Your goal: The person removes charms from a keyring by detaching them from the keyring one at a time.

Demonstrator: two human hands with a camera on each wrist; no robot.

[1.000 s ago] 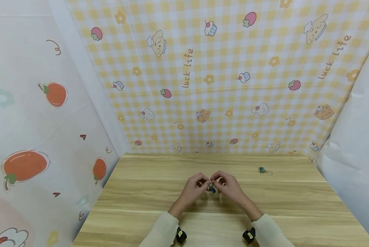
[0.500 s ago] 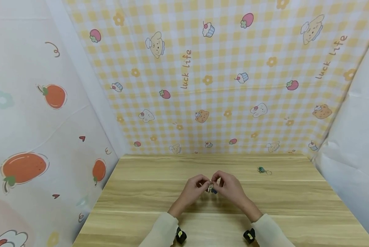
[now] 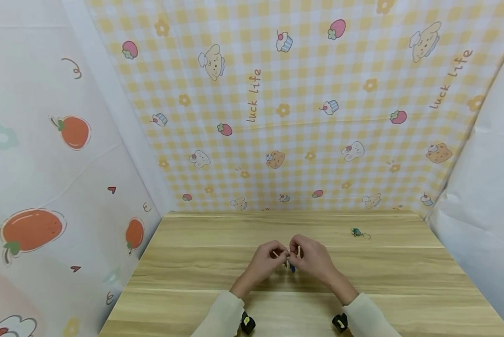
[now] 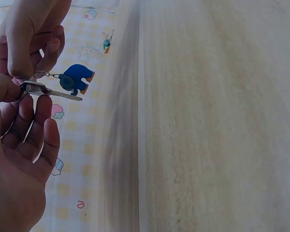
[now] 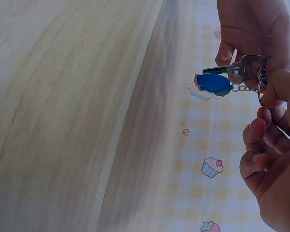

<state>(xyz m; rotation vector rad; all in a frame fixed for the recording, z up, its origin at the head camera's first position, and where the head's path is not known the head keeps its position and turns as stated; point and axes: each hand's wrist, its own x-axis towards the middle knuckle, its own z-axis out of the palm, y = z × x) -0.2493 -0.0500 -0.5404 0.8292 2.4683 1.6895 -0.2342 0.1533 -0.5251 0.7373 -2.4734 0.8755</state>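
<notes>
**Fingertips and blue charm dip toward the person at the wooden table**

Since a second ago, both sets of fingertips have come slightly nearer the person, and the blue charm (image 4: 77, 73) now hangs a little lower beneath them. From where I stand, the left hand (image 3: 266, 260) and right hand (image 3: 315, 257) meet above the middle of the wooden table (image 3: 193, 267), fingertips almost together. The left thumb and forefinger pinch the key (image 4: 63, 95) by its head, the other fingers spread and softly bent. The right thumb and forefinger nip the metal ring (image 5: 259, 94), with the remaining fingers loosely curled. A short chain (image 5: 245, 88) ties the charm to that ring, and the key's blade points out alongside it. I cannot tell whether more than one key is there.

Farther back, to the person's right and well apart from the hands, a green charm (image 3: 356, 232) lies on the wood beside its own ring. Pale sleeves (image 3: 224, 311) cover the forearms, and a yellow-checked cloth (image 3: 283, 79) rises behind the table.
</notes>
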